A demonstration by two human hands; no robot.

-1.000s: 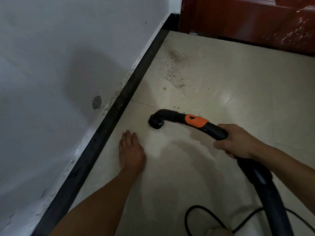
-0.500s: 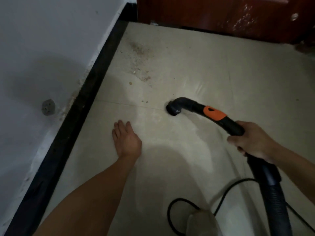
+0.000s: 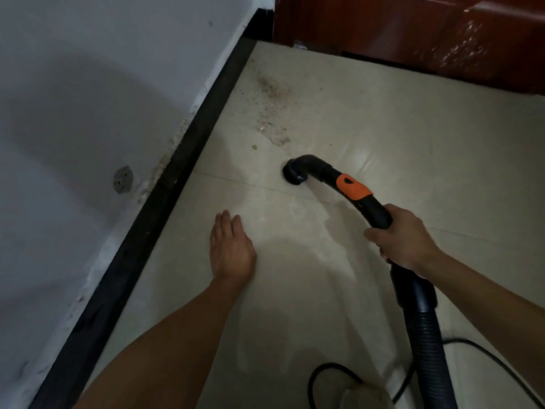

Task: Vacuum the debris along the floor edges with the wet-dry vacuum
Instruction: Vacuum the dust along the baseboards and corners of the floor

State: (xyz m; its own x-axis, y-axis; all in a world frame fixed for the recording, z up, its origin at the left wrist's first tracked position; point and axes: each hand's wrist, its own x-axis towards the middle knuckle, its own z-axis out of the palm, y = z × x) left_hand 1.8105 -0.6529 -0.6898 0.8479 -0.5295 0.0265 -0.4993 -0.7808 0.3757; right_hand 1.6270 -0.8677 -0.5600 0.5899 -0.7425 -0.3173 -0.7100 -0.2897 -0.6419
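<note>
- Your left hand [image 3: 231, 249] holds nothing: it lies palm down on the floor tile [image 3: 413, 143], fingers straight and together, just right of the black baseboard [image 3: 177, 178], propping you as it did a second ago
- On the far left, the white wall [image 3: 73, 84] is chipped and flaking where it meets that baseboard, so grit may sit right in the edge; how much is too dim to tell
- Farther off, toward the corner by the red-brown door [image 3: 413, 31], the debris [image 3: 271, 113] lies in a loose streak of crumbs and dust, not yet picked up, with one stray crumb [image 3: 254, 147] nearer to you
- Right of that crumb, the nozzle [image 3: 295, 174] sits mouth down on the tile. A second ago it was close to your left fingertips, on the near side of the tile joint; it has since slid away from you, across the joint, and stands just short of the streak's near end
- Judging by that, the travel is done and the pickup is about to begin: a short push farther and slightly left should meet the first crumbs
- On the right, your right hand [image 3: 404, 240] is wrapped firmly round the black wand [image 3: 374, 214], just behind its orange collar [image 3: 352, 187], fingers curled under it
- Near you on the right, the ribbed hose [image 3: 427, 335] and a black cable [image 3: 324, 376] trail back out of view; see that they follow freely as you advance
</note>
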